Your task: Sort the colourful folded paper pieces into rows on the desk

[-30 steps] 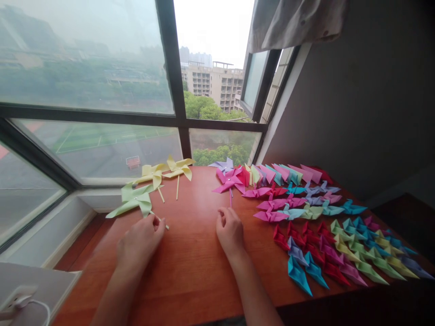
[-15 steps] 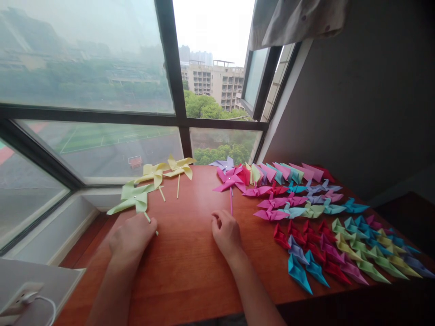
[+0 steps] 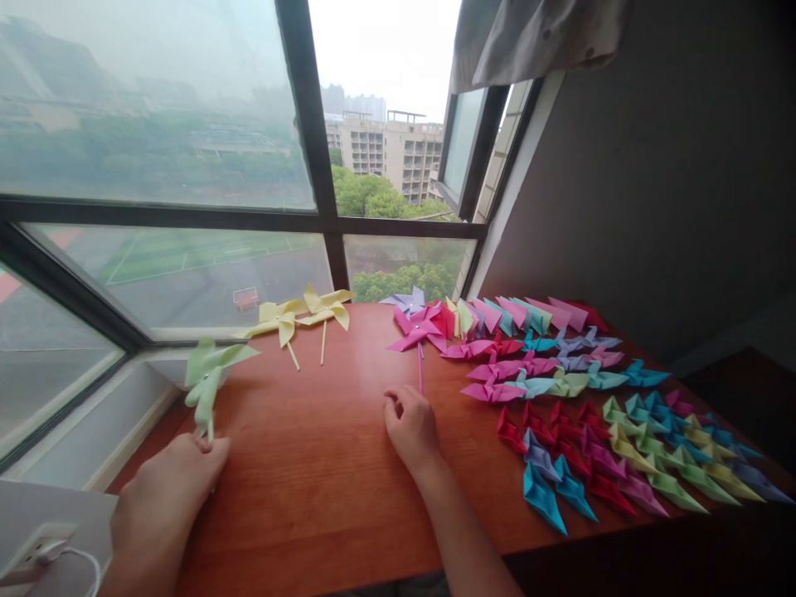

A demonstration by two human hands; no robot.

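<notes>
Brown tabletop (image 3: 311,481) bears two finished-looking yellow pinwheels (image 3: 327,311); your left hand (image 3: 165,489) pinches the green pinwheel (image 3: 205,383), not laid down; right hand (image 3: 411,427) curls, hold unclear.

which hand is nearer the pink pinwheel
The right hand: it is just on the near side of the pink pinwheel, by its stick. The left hand is well off to the left, holding the green pinwheel.

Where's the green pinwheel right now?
The green pinwheel is on the left side of the head camera's picture, its stick in the person's left hand, just left of the two yellow pinwheels, near the window.
</notes>
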